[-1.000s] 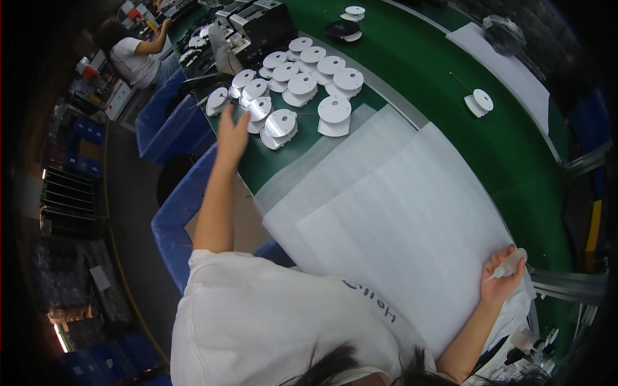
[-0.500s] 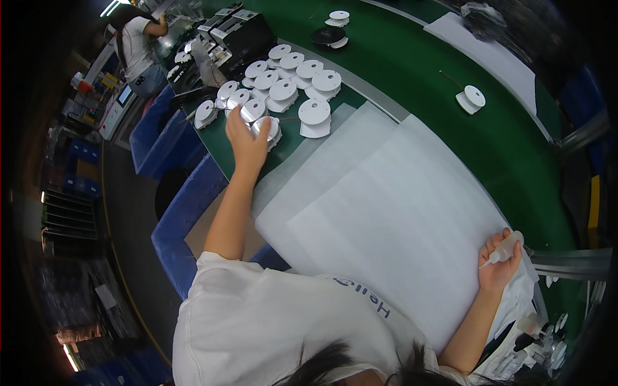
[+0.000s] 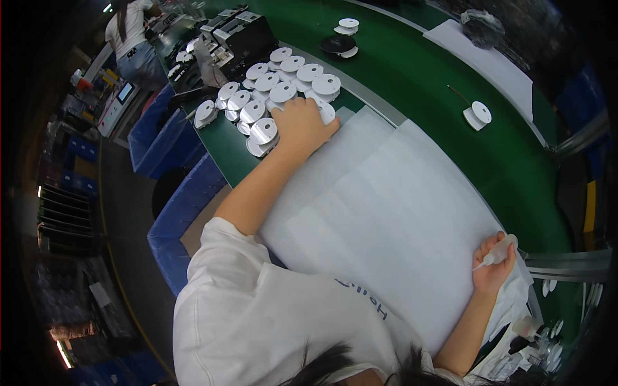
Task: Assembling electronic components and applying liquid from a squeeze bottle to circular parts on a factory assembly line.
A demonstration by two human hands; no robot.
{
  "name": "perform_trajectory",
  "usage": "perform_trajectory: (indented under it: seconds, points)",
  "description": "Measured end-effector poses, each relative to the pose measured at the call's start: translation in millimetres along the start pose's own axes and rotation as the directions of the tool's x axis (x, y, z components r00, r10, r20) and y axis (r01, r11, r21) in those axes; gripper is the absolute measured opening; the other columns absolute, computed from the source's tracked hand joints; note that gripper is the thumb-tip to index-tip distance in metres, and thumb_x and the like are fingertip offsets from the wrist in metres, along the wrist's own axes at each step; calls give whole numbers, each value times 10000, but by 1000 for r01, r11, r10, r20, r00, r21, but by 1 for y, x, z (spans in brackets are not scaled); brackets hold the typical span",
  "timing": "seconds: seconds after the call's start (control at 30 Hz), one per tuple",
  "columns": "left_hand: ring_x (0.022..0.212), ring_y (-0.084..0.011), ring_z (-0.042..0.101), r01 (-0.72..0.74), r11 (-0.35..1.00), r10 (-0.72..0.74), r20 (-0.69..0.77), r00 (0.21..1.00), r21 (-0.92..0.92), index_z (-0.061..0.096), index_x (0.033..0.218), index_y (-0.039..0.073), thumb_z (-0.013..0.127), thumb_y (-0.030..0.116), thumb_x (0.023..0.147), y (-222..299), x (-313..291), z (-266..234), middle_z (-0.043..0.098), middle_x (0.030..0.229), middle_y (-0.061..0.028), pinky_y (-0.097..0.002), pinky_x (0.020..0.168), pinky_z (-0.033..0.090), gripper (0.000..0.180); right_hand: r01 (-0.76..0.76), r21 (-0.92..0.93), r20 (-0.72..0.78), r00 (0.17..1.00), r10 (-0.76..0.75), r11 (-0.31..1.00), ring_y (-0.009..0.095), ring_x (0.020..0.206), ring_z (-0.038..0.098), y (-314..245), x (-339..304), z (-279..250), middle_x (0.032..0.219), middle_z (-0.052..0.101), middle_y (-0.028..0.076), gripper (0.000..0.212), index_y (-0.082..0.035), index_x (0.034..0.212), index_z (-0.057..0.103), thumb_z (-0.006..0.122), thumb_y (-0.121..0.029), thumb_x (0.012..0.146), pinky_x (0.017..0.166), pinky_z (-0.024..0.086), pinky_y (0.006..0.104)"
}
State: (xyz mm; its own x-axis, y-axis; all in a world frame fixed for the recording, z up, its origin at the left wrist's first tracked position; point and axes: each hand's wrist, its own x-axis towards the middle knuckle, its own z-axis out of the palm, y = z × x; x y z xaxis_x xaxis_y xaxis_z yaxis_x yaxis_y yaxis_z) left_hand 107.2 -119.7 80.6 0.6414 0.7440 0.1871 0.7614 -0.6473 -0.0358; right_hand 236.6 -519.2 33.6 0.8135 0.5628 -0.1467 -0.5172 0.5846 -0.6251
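Several white round spool-like parts (image 3: 283, 91) stand in a cluster on the green table at the upper left. My left hand (image 3: 300, 125) reaches over the right edge of this cluster. Its fingers and thumb close around one white spool-like part (image 3: 327, 112), which the hand partly hides. My right hand (image 3: 493, 267) is at the right, above the edge of the white sheet. It is wrapped around a small translucent squeeze bottle (image 3: 499, 251) whose thin nozzle points down to the left.
White sheets (image 3: 380, 212) cover the table before me. A green belt (image 3: 412, 83) beyond carries a spool-like part (image 3: 477, 116) and a black disc (image 3: 338, 44). A black machine (image 3: 241, 38) stands far left, blue bins (image 3: 187, 219) beside the table. Another person (image 3: 135, 45) works farther off.
My left hand has moved right, from the cluster's near-left parts to the separate spool-like part at its right. The right hand keeps the bottle, nearly still. Items on the belt shifted slightly right and nearer.
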Motion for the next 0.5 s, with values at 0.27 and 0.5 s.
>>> perform_trajectory:
  seconds: [0.27,0.5]
  points:
    - [899,-254,466,-205,965,244,-281,928,162,442,1153,17,702,304,602,6,-25,6,483,950,-98,-365,675,366,674,4,7,9,1000,-4,1000,96,523,353,0,1,2,695,482,49,294,-78,944,473,503,-339,811,439,260,223]
    - [961,-283,465,-26,999,26,7,1000,-30,489,1101,16,658,365,652,-12,6,5,491,1004,-141,-401,722,427,593,1,-4,-19,1000,-1,1000,96,537,387,0,1,-3,706,499,46,294,-84,948,472,521,-334,801,443,284,223]
